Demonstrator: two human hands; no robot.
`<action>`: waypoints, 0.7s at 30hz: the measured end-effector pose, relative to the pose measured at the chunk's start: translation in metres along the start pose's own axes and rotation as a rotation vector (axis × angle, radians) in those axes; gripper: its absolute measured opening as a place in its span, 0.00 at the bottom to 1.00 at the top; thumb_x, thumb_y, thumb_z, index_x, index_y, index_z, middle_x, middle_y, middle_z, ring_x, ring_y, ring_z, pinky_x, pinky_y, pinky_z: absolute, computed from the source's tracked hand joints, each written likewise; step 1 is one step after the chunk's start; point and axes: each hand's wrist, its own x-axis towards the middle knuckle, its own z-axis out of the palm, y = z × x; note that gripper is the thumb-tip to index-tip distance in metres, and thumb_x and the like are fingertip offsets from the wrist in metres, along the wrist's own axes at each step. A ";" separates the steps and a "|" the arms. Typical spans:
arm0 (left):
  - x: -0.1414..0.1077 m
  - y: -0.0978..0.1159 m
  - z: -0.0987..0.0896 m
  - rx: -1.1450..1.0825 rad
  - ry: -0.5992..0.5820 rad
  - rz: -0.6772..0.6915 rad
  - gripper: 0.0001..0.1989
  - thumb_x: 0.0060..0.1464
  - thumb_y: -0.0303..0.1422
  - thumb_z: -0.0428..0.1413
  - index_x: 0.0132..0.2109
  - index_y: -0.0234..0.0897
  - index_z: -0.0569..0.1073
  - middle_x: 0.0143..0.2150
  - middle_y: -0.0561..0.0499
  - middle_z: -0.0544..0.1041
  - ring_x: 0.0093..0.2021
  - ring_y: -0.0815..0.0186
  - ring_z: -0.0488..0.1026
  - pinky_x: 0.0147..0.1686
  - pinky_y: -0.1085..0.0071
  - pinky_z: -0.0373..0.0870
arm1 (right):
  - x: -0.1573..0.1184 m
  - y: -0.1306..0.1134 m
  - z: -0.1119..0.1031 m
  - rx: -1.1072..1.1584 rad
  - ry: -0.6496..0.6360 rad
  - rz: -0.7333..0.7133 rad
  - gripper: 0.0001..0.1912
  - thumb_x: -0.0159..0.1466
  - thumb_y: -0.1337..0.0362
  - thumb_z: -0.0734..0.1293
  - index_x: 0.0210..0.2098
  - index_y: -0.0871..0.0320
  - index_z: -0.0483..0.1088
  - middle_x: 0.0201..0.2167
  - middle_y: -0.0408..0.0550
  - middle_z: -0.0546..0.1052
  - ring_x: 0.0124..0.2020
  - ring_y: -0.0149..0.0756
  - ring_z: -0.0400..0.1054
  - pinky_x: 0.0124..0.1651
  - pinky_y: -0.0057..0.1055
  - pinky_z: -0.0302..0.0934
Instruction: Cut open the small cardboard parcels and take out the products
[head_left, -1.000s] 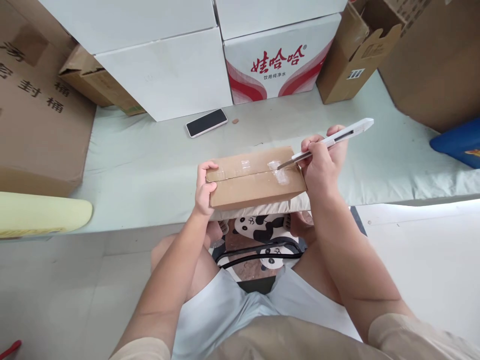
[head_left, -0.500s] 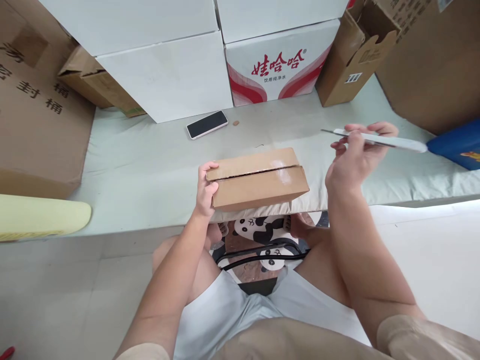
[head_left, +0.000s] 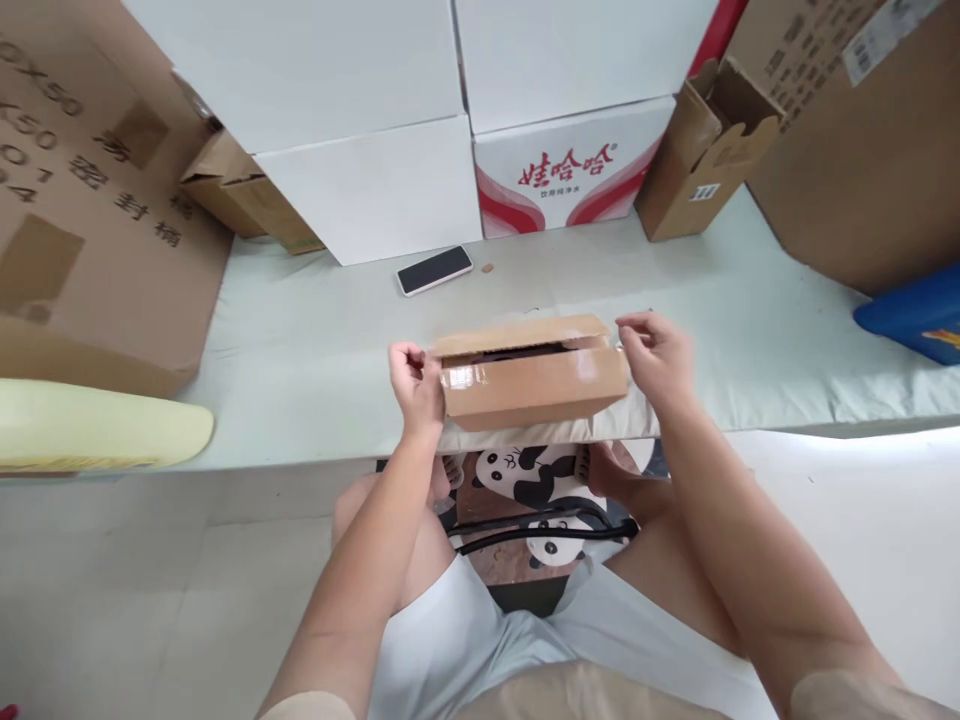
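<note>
A small brown cardboard box (head_left: 536, 388) rests near the front edge of the cloth-covered surface. Its top flaps stand slightly raised, with a dark gap between them. At the box's left end is my left hand (head_left: 420, 388), fingers curled against the corner. My right hand (head_left: 660, 360) is at the right end, thumb and forefinger pinched by the flap's edge. What either pinch holds, if anything, is too small to tell. The box's contents are too dark to make out.
Behind the box lie a phone (head_left: 435, 271) and a small brown piece (head_left: 487, 268). White cartons (head_left: 367, 190) stand at the back, beside an open brown box (head_left: 686, 175). A yellow object (head_left: 105, 425) is left, a blue one (head_left: 915, 315) right.
The white cutter is gone from my right hand, which has come left and down to the box. The flaps have lifted apart. My left hand has loosened and shifted on the box's end.
</note>
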 end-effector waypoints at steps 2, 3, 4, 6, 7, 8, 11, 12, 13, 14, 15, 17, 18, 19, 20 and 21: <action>-0.002 0.008 0.000 -0.023 -0.013 -0.090 0.26 0.54 0.57 0.61 0.36 0.43 0.61 0.31 0.57 0.58 0.29 0.69 0.59 0.29 0.72 0.60 | -0.012 -0.017 -0.002 0.145 0.010 -0.006 0.08 0.61 0.59 0.68 0.34 0.56 0.77 0.29 0.46 0.78 0.32 0.36 0.73 0.38 0.35 0.68; -0.003 0.012 -0.001 -0.044 -0.041 -0.133 0.26 0.53 0.58 0.62 0.35 0.43 0.62 0.30 0.57 0.59 0.28 0.69 0.59 0.28 0.73 0.60 | -0.018 -0.023 -0.002 0.203 0.007 -0.013 0.08 0.60 0.58 0.70 0.32 0.56 0.76 0.26 0.43 0.76 0.28 0.34 0.70 0.33 0.33 0.66; -0.004 0.016 -0.001 -0.062 -0.075 -0.161 0.27 0.52 0.59 0.62 0.33 0.42 0.63 0.30 0.56 0.61 0.28 0.69 0.60 0.28 0.72 0.60 | -0.024 -0.028 -0.002 0.249 0.005 -0.024 0.09 0.59 0.56 0.72 0.30 0.56 0.76 0.24 0.42 0.75 0.25 0.32 0.67 0.30 0.31 0.62; -0.002 0.023 -0.002 -0.068 -0.147 -0.163 0.29 0.51 0.59 0.63 0.28 0.40 0.64 0.32 0.54 0.63 0.30 0.68 0.63 0.30 0.70 0.64 | -0.034 -0.035 -0.001 0.323 -0.005 -0.062 0.13 0.57 0.53 0.76 0.27 0.56 0.75 0.20 0.40 0.72 0.22 0.30 0.62 0.26 0.30 0.57; 0.001 0.026 -0.002 -0.052 -0.187 -0.133 0.30 0.51 0.60 0.63 0.25 0.39 0.64 0.34 0.52 0.64 0.32 0.66 0.64 0.33 0.68 0.67 | -0.036 -0.038 -0.001 0.353 -0.025 -0.089 0.15 0.56 0.51 0.77 0.27 0.55 0.76 0.20 0.40 0.72 0.22 0.31 0.62 0.26 0.30 0.57; 0.004 0.028 -0.003 -0.027 -0.233 -0.086 0.31 0.50 0.61 0.63 0.23 0.38 0.65 0.36 0.50 0.65 0.36 0.64 0.66 0.37 0.66 0.69 | -0.037 -0.040 -0.001 0.380 -0.056 -0.127 0.16 0.55 0.49 0.78 0.28 0.54 0.77 0.21 0.41 0.74 0.23 0.32 0.64 0.27 0.32 0.60; 0.017 0.033 -0.005 0.060 -0.427 0.054 0.32 0.50 0.65 0.59 0.23 0.38 0.75 0.45 0.45 0.63 0.50 0.56 0.67 0.56 0.54 0.69 | -0.032 -0.046 -0.003 0.383 -0.198 -0.294 0.22 0.55 0.40 0.76 0.36 0.51 0.81 0.37 0.49 0.82 0.38 0.42 0.74 0.44 0.43 0.69; 0.020 0.034 -0.006 0.090 -0.489 0.080 0.33 0.50 0.66 0.58 0.26 0.39 0.79 0.47 0.44 0.62 0.54 0.54 0.64 0.62 0.52 0.65 | -0.029 -0.048 -0.004 0.345 -0.245 -0.353 0.24 0.56 0.37 0.73 0.37 0.50 0.82 0.44 0.51 0.82 0.43 0.45 0.75 0.50 0.46 0.69; 0.022 0.034 -0.007 0.121 -0.543 0.095 0.33 0.51 0.66 0.57 0.28 0.39 0.81 0.49 0.44 0.61 0.57 0.52 0.62 0.66 0.50 0.61 | -0.027 -0.049 -0.006 0.294 -0.290 -0.406 0.26 0.58 0.35 0.70 0.37 0.49 0.83 0.49 0.52 0.82 0.46 0.47 0.74 0.53 0.48 0.67; 0.024 0.034 -0.008 0.151 -0.581 0.104 0.33 0.51 0.66 0.57 0.29 0.39 0.82 0.50 0.43 0.59 0.58 0.51 0.60 0.67 0.49 0.59 | -0.024 -0.050 -0.007 0.234 -0.336 -0.450 0.27 0.60 0.34 0.66 0.36 0.49 0.83 0.52 0.52 0.81 0.47 0.47 0.73 0.54 0.49 0.66; 0.024 0.034 -0.009 0.175 -0.602 0.112 0.33 0.51 0.66 0.57 0.29 0.39 0.82 0.50 0.43 0.58 0.59 0.50 0.59 0.66 0.48 0.60 | -0.023 -0.049 -0.008 0.182 -0.380 -0.482 0.29 0.63 0.34 0.63 0.35 0.48 0.84 0.54 0.51 0.80 0.46 0.47 0.72 0.54 0.50 0.66; 0.024 0.032 -0.011 0.192 -0.602 0.142 0.32 0.49 0.65 0.60 0.26 0.38 0.80 0.49 0.43 0.57 0.58 0.49 0.58 0.61 0.49 0.65 | -0.025 -0.048 -0.008 0.126 -0.431 -0.537 0.31 0.66 0.36 0.57 0.32 0.48 0.84 0.54 0.49 0.79 0.45 0.46 0.69 0.52 0.50 0.64; 0.023 0.031 -0.012 0.180 -0.575 0.163 0.32 0.48 0.64 0.61 0.24 0.38 0.78 0.48 0.43 0.57 0.57 0.49 0.59 0.57 0.51 0.67 | -0.027 -0.046 -0.007 0.127 -0.410 -0.556 0.31 0.68 0.38 0.56 0.30 0.49 0.83 0.53 0.49 0.79 0.46 0.47 0.68 0.53 0.51 0.63; 0.022 0.029 -0.014 0.158 -0.523 0.184 0.32 0.48 0.64 0.61 0.22 0.38 0.76 0.47 0.43 0.57 0.55 0.50 0.60 0.55 0.53 0.68 | -0.031 -0.044 -0.005 0.149 -0.342 -0.566 0.30 0.69 0.41 0.56 0.28 0.50 0.81 0.52 0.49 0.79 0.46 0.47 0.68 0.53 0.52 0.62; 0.022 0.027 -0.015 0.128 -0.442 0.198 0.32 0.49 0.64 0.61 0.21 0.38 0.74 0.46 0.44 0.57 0.53 0.51 0.61 0.54 0.54 0.68 | -0.035 -0.043 -0.002 0.187 -0.231 -0.565 0.29 0.69 0.44 0.56 0.26 0.51 0.79 0.51 0.50 0.78 0.46 0.48 0.67 0.53 0.52 0.61; 0.021 0.026 -0.017 0.095 -0.341 0.204 0.32 0.51 0.63 0.60 0.20 0.38 0.72 0.45 0.45 0.58 0.51 0.54 0.62 0.54 0.55 0.68 | -0.039 -0.041 0.001 0.230 -0.101 -0.557 0.28 0.70 0.47 0.56 0.24 0.52 0.77 0.51 0.50 0.77 0.46 0.48 0.67 0.53 0.52 0.61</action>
